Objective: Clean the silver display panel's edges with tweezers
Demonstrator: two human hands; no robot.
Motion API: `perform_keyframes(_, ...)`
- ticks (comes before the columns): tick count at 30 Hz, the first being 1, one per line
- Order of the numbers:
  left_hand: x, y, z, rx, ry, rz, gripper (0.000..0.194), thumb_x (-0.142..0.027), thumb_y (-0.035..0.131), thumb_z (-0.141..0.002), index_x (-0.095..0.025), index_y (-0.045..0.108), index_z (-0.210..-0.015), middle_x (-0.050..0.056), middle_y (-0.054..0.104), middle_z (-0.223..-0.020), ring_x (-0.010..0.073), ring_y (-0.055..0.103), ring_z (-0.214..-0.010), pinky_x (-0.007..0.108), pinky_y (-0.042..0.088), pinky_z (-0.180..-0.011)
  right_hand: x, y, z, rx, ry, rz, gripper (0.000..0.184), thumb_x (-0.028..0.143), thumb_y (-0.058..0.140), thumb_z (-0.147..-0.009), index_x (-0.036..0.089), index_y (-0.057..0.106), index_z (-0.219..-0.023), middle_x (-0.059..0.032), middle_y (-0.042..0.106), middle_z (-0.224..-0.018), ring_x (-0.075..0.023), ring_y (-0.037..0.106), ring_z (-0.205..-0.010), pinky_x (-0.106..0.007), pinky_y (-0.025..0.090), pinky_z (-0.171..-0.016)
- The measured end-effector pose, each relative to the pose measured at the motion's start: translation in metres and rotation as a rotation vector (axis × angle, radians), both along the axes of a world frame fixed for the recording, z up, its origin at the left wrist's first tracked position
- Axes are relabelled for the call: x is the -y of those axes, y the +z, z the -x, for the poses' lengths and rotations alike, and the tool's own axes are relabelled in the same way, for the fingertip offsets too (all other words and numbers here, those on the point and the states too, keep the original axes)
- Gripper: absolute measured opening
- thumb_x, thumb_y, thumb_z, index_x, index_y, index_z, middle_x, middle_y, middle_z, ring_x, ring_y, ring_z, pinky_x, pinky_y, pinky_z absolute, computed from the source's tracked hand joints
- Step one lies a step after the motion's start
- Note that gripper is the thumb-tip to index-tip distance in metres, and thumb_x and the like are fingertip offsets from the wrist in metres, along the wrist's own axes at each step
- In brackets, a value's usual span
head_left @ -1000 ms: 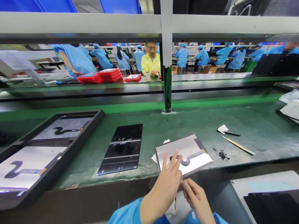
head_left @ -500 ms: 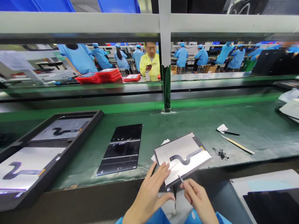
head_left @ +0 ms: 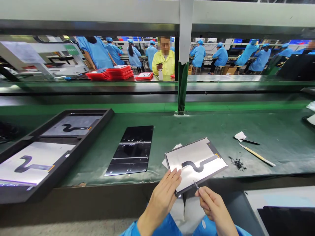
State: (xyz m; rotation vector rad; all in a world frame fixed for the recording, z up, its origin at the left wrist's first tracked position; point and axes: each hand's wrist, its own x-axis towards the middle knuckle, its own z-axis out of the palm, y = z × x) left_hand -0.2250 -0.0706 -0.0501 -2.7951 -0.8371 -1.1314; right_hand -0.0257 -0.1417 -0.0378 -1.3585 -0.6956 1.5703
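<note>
A display panel [head_left: 188,152], silvery back up with a dark curved flex cable [head_left: 200,165] on it, lies askew at the bench's front edge, its near corner jutting past that edge. My left hand [head_left: 163,193] rests on the panel's near left corner with fingers stretched out flat; its thumb is mostly hidden. Pinched in my right hand [head_left: 214,201] are thin metal tweezers [head_left: 196,185], their tip at the panel's near edge. What the tip touches is too small to tell. White paper [head_left: 166,163] shows from under the panel.
Left of the panel lies a glossy black screen [head_left: 131,149], then a black tray [head_left: 94,136] holding two similar panels. On the right are a pale-handled blade [head_left: 257,154], a black stick [head_left: 250,142] and dark scraps [head_left: 237,163]. A post [head_left: 182,88] rises behind. Co-workers sit beyond.
The view has tilted down and shifted slightly left. My left thumb, apart from the panel before, has drawn in toward the hand. The tweezers stay at the panel's near edge.
</note>
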Motion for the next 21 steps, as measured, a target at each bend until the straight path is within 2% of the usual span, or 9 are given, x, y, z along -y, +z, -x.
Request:
perform_keyframes(7,0.001,0.001,-0.003,0.026,0.004,0.020,0.052,0.009,0.036,-0.083,-0.009,0.055,-0.128,0.014,0.065,-0.132,0.0226,0.051,-0.135,0.044,0.050,-0.109,-0.001,0.016,-0.008,0.029,-0.048,0.001,0.062,0.077,0.069,-0.069,0.016,0.062,-0.077,0.0117,0.026,-0.053,-0.0038,0.008,-0.047,-0.021,0.004,-0.044)
perform_keyframes(16,0.002,0.001,-0.002,0.035,0.010,0.028,0.052,0.009,0.037,-0.083,-0.009,0.055,-0.128,0.015,0.064,-0.133,0.0237,0.050,-0.136,0.045,0.050,-0.109,-0.002,0.017,-0.029,0.058,-0.024,0.009,0.060,0.075,0.068,-0.072,0.016,0.063,-0.081,0.0113,0.028,-0.055,-0.0042,0.009,-0.047,-0.021,0.006,-0.043)
perform_keyframes(21,0.002,0.001,-0.002,0.041,0.006,0.031,0.056,0.011,0.036,-0.080,-0.009,0.054,-0.130,0.014,0.064,-0.133,0.0232,0.048,-0.137,0.045,0.049,-0.110,-0.003,0.027,-0.032,0.081,-0.069,0.005,0.060,0.074,0.072,-0.069,0.015,0.065,-0.079,0.0107,0.028,-0.055,-0.0043,0.010,-0.048,-0.022,0.005,-0.044)
